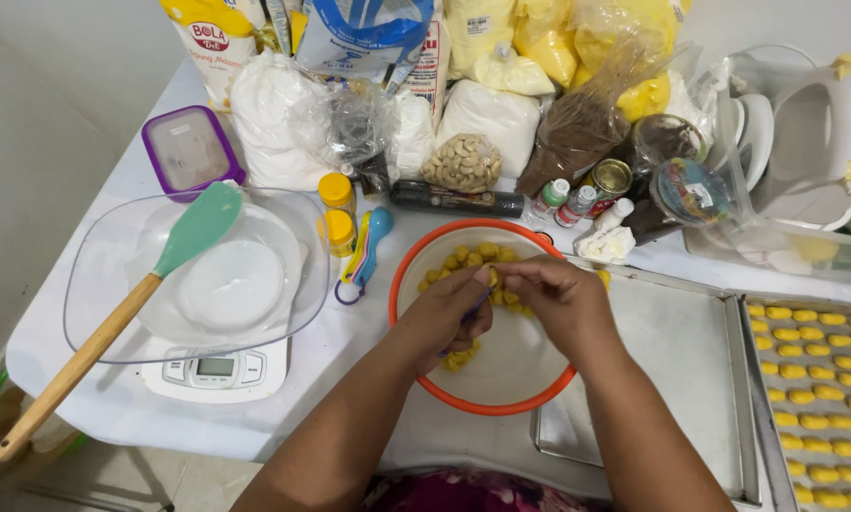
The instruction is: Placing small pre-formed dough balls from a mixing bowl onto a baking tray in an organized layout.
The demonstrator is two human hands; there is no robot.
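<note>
Both hands work over an orange-rimmed bowl (416, 284) that sits on the bench near the middle of the scene. The left hand (449, 313) and the right hand (549, 294) meet at their fingertips, and each grip is pinched shut on one small yellow dough piece (493, 278) held between them, just above the bowl's far side. A thin purple stick appears to run under the left fingers, though too little of it shows to say what it is.

More yellow dough pieces (473, 256) lie in a cluster at the far side of the bowl, with a few loose near its middle. The piece looks soft, light and slightly greasy; it would likely dent or crumble under pressure, so it is best taken lightly by its sides with the fingertips.

To the right, a metal tray (672, 351) lies bare, and beyond it a second tray (762, 417) carries rows of shaped yellow pieces. To the left, a clear bowl (93, 265) rests on a kitchen scale (217, 368) with a green spatula (193, 232) across it.
</note>
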